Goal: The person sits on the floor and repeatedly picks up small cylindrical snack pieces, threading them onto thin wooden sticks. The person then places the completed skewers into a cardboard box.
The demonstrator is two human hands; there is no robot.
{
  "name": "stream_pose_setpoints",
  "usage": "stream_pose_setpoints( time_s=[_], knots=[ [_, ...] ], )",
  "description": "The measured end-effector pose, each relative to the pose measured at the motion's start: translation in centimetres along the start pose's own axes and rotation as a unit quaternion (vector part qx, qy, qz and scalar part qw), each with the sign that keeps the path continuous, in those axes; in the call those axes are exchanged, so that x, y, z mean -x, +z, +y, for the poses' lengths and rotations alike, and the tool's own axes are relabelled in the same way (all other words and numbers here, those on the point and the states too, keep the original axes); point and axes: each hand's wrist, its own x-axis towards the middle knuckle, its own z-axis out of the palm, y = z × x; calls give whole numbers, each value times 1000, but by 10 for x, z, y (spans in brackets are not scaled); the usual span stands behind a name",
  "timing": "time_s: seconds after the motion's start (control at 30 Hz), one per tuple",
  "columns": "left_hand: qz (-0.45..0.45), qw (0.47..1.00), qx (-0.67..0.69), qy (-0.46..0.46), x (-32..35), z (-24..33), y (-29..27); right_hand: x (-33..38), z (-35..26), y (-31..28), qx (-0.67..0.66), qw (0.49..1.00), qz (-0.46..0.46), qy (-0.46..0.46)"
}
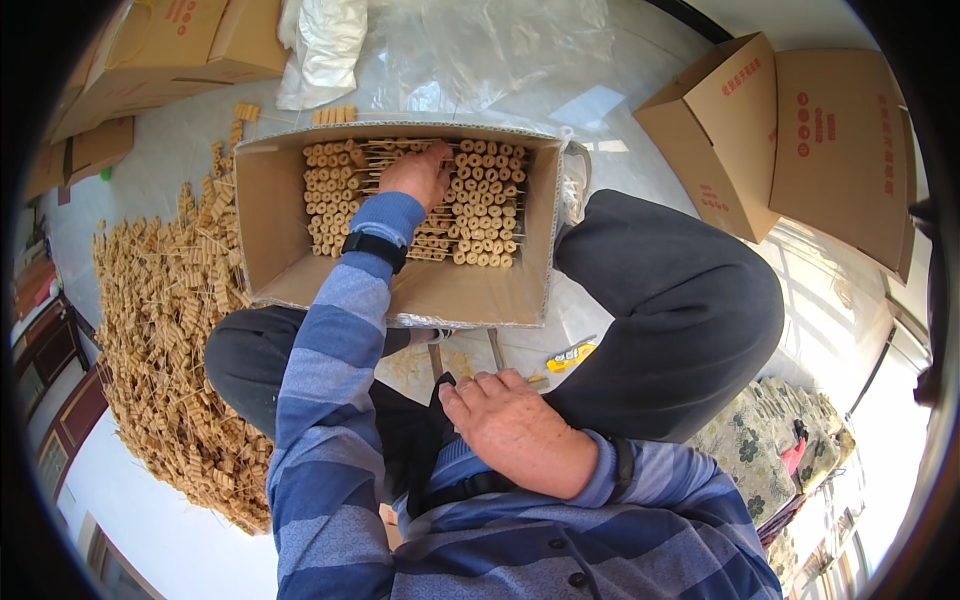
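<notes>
My left hand [418, 176] reaches into an upright cardboard box [275, 215] between my knees. Its fingers are bent together down among thin wooden skewers, the tips hidden. The box holds stacked skewers of ring-shaped tan food pieces [487, 203], their round ends facing up in blocks at the right and left [330, 190]. Bare sticks cross between these blocks under my left hand. Over my lap, my right hand [520, 432] rests with its fingers loosely curled and nothing visible in them. Beside its fingertips lies a dark strap or cloth end.
A large heap of loose skewers [180, 350] covers the floor at my left. Cardboard boxes stand at the far left [150, 60] and far right [720, 130]. Clear plastic sheeting [480, 55] lies beyond the box. A yellow box cutter [571, 355] lies near my right knee.
</notes>
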Motion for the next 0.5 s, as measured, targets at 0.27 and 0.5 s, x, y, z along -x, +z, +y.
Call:
stream_pose_setpoints(
  time_s=[0.27, 0.5],
  knots=[
    [-6, 1000, -15, 16, -12, -1, 7, -2, 0, 3, -1, 1000, 23, -9],
    [-33, 997, -68, 19, -15, 0, 6, -3, 0, 3, -9, 999, -33, 9]
  ],
)
